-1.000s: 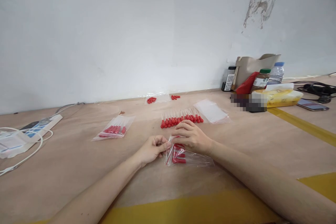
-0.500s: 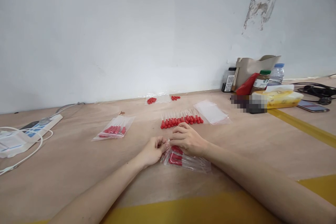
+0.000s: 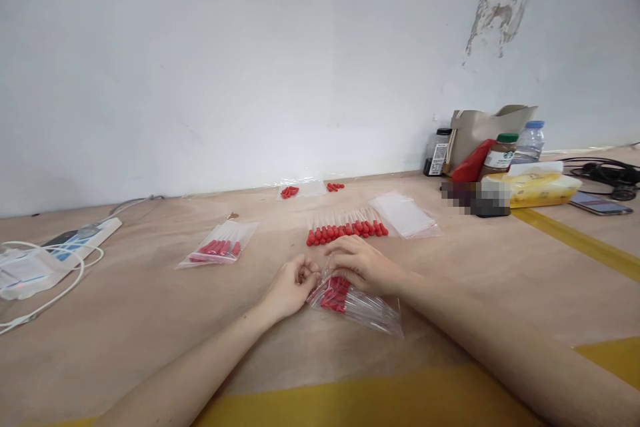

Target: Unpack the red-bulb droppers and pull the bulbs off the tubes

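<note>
The bag [image 3: 373,312] of red-topped droppers [image 3: 334,295], at six o'clock on the worktop [image 3: 150,310], now slants toward four o'clock instead of three. The left hand's [image 3: 291,288] fingers pinch its edge; I cannot tell the right hand's [image 3: 366,267] grip.

At nine o'clock, a power strip [image 3: 98,235] is being crossed by cable [image 3: 23,321]; at three, a bag [image 3: 469,131] is being partly masked by a jar [image 3: 499,160].

Starbucks logo [image 3: 508,158] on jar [image 3: 495,160]; other txt illeg.
</note>
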The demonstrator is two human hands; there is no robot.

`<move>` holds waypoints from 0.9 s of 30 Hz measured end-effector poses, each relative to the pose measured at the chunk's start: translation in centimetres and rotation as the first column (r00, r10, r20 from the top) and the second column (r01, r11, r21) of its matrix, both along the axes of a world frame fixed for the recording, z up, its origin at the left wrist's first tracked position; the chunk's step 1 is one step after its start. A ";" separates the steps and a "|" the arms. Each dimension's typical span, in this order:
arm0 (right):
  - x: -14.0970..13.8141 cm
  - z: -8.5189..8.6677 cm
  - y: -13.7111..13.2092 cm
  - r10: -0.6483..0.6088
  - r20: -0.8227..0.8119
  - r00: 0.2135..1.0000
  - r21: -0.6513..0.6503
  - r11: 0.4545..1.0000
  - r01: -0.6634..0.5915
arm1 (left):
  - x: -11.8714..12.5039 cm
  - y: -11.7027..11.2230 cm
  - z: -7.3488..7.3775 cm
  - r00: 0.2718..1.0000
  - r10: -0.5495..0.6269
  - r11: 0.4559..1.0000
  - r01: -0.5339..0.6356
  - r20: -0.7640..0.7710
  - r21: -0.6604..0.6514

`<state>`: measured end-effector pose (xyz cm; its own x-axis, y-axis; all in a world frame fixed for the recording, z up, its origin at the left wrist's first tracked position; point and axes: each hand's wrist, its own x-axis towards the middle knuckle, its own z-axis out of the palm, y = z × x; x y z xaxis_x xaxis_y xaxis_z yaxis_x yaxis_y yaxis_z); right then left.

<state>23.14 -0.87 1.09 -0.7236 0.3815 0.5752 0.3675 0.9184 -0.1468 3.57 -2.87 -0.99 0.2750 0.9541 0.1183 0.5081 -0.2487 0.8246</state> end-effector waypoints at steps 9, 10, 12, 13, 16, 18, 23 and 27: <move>3.5 1.5 -0.1 -0.143 0.160 0.977 -0.600 0.771 0.211 | -1.7 -0.1 0.5 0.984 0.053 0.984 -0.023 -0.170 0.179; 3.6 1.4 0.0 -0.152 0.157 0.976 -0.605 0.767 0.216 | -1.8 -0.3 0.8 0.974 0.068 0.976 -0.020 -0.217 0.216; 3.5 1.2 0.1 -0.172 0.161 0.972 -0.603 0.763 0.235 | -1.9 -0.6 1.3 0.947 0.101 0.951 -0.001 -0.305 0.311; 3.4 0.9 0.2 -0.179 0.167 0.970 -0.605 0.757 0.244 | -2.0 -0.7 1.5 0.935 0.109 0.937 0.016 -0.337 0.349; 3.3 0.3 0.5 -0.184 0.183 0.966 -0.653 0.711 0.260 | -2.0 -0.7 1.9 0.937 0.038 0.936 0.088 -0.346 0.341; 3.2 -0.1 0.6 -0.181 0.183 0.966 -0.711 0.654 0.258 | -2.0 -0.6 2.0 0.959 -0.047 0.960 0.121 -0.280 0.252; 3.3 -0.3 0.7 -0.142 0.179 0.974 -0.798 0.559 0.228 | -2.1 -0.3 1.9 0.984 -0.178 0.984 0.178 0.000 -0.012; 3.4 -0.2 0.6 -0.135 0.177 0.975 -0.796 0.563 0.223 | -2.1 -0.2 1.5 0.984 -0.171 0.983 0.173 0.046 -0.056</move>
